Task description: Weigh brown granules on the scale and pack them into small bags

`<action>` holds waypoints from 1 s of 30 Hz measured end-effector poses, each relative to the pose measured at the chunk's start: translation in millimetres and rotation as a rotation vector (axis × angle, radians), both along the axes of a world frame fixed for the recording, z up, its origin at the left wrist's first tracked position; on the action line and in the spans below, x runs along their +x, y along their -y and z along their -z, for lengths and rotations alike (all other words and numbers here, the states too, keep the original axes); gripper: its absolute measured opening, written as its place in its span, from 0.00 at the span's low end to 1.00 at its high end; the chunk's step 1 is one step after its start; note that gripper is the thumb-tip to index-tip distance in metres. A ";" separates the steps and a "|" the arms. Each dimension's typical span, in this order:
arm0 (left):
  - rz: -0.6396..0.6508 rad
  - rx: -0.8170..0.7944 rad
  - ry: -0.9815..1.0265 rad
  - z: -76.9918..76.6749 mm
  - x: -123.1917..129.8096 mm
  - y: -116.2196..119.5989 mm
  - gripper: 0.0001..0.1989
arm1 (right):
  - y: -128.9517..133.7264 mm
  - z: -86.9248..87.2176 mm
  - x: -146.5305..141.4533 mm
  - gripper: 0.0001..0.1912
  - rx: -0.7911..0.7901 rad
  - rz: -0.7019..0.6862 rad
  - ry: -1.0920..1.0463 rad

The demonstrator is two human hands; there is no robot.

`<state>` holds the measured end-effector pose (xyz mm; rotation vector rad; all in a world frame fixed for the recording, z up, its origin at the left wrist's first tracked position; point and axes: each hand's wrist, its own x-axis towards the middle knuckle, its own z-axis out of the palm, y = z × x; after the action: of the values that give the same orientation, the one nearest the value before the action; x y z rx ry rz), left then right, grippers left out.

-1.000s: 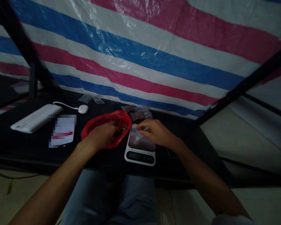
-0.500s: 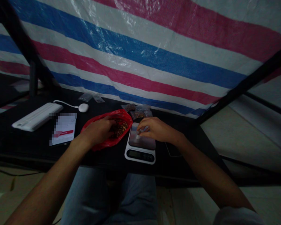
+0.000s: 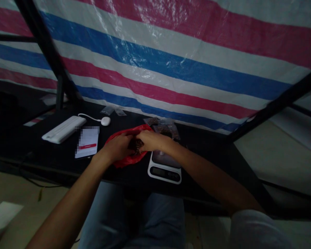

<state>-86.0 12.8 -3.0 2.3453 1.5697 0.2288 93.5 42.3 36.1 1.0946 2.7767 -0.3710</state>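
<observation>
A red plastic bag (image 3: pixel 126 162) lies open on the black table, with small brown and golden pieces (image 3: pixel 137 145) inside. Over its left part is my left hand (image 3: pixel 119 147), its fingertips down among the pieces and too dark to make out. My right hand (image 3: pixel 149 140) reaches into the bag from the right, fingertips at the pieces; what it holds, if anything, is hidden. Just right of the bag stands a white digital scale (image 3: pixel 164 174), partly under my right forearm. Small clear bags with brown contents (image 3: pixel 166 129) lie behind the scale.
On the left of the table lie a white power strip-like box (image 3: pixel 64 129), a phone (image 3: pixel 87 141) and a round white device (image 3: pixel 105 121) on a cable. Flat clear bags (image 3: pixel 107 110) are behind them. A striped plastic sheet (image 3: pixel 155 65) hangs behind the table, between black frame bars.
My right hand has moved left from above the scale's plate into the red bag. My left hand stays in the bag. The whole view has shifted, so the table items appear further right.
</observation>
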 end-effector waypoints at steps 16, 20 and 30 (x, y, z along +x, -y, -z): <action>0.034 -0.014 0.057 -14.5 -0.8 4.8 0.19 | 0.1 -12.0 18.7 0.09 0.042 0.079 -0.109; 0.060 -0.004 0.032 -13.7 -0.6 5.0 0.20 | 3.9 -26.8 35.1 0.07 0.055 0.048 -0.140; 0.085 -0.019 0.035 -1.5 -1.4 -3.1 0.24 | 32.9 -66.6 77.8 0.12 0.043 0.060 0.059</action>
<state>-87.4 15.9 -1.5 2.3745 1.4455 0.2338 171.3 9.5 102.8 1.1812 2.7168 -0.2821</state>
